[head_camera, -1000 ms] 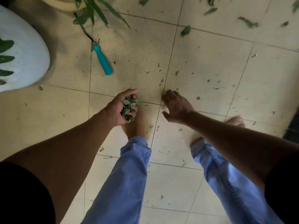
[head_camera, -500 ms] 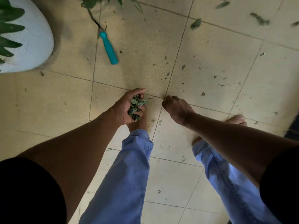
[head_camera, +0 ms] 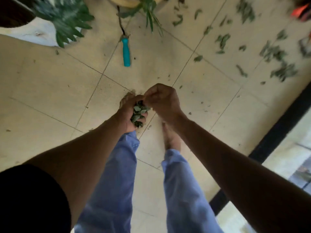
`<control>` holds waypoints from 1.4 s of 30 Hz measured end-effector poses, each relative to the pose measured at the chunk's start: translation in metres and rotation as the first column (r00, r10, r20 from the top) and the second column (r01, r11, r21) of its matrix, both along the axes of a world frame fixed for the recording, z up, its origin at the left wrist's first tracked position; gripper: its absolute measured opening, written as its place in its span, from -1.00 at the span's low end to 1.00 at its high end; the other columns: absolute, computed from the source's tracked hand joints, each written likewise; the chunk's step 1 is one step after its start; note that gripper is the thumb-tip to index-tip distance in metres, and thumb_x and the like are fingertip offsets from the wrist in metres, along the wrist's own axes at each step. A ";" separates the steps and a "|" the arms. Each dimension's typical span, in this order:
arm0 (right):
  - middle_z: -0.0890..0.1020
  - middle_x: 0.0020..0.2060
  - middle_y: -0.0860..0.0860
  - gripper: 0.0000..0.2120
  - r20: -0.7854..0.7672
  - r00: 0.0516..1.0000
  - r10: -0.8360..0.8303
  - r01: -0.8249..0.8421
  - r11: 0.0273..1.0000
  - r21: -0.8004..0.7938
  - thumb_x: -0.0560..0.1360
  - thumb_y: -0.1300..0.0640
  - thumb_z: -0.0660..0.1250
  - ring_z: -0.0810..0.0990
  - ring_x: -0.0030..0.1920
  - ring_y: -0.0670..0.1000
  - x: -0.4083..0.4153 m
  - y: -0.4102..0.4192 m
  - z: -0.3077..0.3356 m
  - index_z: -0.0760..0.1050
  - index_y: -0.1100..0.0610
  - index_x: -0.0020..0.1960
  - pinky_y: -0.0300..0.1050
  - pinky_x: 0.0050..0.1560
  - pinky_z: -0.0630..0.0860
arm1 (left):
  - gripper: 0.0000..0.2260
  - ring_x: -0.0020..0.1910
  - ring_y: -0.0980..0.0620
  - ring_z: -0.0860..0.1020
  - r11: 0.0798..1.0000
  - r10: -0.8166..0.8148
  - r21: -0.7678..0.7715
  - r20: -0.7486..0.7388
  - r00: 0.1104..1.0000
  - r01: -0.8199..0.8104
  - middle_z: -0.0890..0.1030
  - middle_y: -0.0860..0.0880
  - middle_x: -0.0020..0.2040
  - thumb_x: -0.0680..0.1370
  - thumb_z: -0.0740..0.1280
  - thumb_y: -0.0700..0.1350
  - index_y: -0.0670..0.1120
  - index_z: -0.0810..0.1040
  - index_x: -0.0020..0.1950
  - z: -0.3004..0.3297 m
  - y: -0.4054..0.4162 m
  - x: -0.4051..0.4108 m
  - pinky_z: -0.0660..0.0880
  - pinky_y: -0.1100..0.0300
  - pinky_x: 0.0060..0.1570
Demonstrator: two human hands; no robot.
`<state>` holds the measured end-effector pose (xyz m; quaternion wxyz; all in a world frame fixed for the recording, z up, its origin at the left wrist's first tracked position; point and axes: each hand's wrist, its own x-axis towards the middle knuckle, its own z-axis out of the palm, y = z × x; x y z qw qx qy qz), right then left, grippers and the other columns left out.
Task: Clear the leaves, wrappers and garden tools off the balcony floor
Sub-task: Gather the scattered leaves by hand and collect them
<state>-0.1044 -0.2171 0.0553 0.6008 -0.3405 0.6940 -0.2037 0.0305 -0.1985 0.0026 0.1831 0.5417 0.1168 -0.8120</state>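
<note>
- The left hand [head_camera: 130, 113] is cupped and curled around a wad of crumpled dry green leaves [head_camera: 138, 113], held above the pale beige tiled balcony floor [head_camera: 50, 91].
- The right hand [head_camera: 162, 102] has its fingers bunched at the top of that wad, apparently tucking in a small bit; what it pinches is hidden.
- To do this well, I would press each new piece deep into the left palm and keep that palm turned up, since a full handful sheds crumbs easily.
- Many scattered green leaf fragments [head_camera: 279, 64] lie well apart to the upper right, so clearing looks far from done.
- A garden tool with a teal plastic handle [head_camera: 126, 52] lies on the tiles ahead, its dark metal end towards a potted plant with narrow green leaves [head_camera: 148, 15].
- A white rounded planter [head_camera: 42, 34] stands at the upper left, a black floor-level frame [head_camera: 276, 130] runs along the right, and something orange [head_camera: 301, 10] is too blurred to identify.
</note>
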 end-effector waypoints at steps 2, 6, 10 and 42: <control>0.72 -0.25 -0.14 -0.87 -0.119 0.971 0.206 -0.217 0.972 -0.090 0.31 0.12 0.42 0.69 -0.18 -0.12 0.005 -0.001 0.034 0.66 -0.08 -0.20 -0.11 -0.14 0.65 | -0.83 -0.41 0.09 0.42 0.995 0.102 -0.008 0.075 0.992 -0.102 0.46 0.00 -0.31 0.53 0.32 0.07 0.03 0.45 -0.18 0.019 0.005 -0.012 0.23 0.27 -0.45; 0.72 -0.28 -0.09 -0.75 -0.405 0.841 0.360 -0.520 0.745 -0.417 0.29 0.38 0.39 0.63 -0.24 -0.07 0.016 -0.001 0.084 0.71 0.07 -0.22 -0.13 -0.06 0.56 | -0.83 -0.17 0.01 0.62 0.891 0.455 0.006 0.023 0.890 -0.455 0.60 -0.02 -0.19 0.65 0.25 0.01 0.04 0.53 -0.10 0.069 0.000 -0.024 0.49 0.14 -0.09; 0.64 -0.17 0.01 -0.87 -0.403 0.856 0.322 -0.510 0.649 -0.564 0.37 0.31 0.37 0.57 -0.09 0.00 0.039 -0.012 0.115 0.68 0.16 -0.22 -0.14 0.03 0.50 | -0.59 -0.21 0.06 0.67 0.728 0.668 -0.075 -0.147 0.730 -0.681 0.63 -0.01 -0.27 0.67 0.19 0.08 -0.05 0.68 -0.24 0.127 -0.009 -0.016 0.59 0.21 -0.09; 0.70 -0.24 0.29 -0.73 0.551 0.664 0.506 -0.708 0.663 0.244 0.46 0.31 0.14 0.71 -0.26 0.20 0.624 0.337 0.185 0.61 0.28 -0.04 -0.05 -0.27 0.65 | -0.59 0.09 -0.15 0.64 -0.566 0.823 -0.321 -0.167 -0.543 -0.759 0.66 -0.14 0.07 0.28 0.14 -0.27 -0.11 0.58 0.06 0.229 0.408 0.472 0.42 0.05 0.40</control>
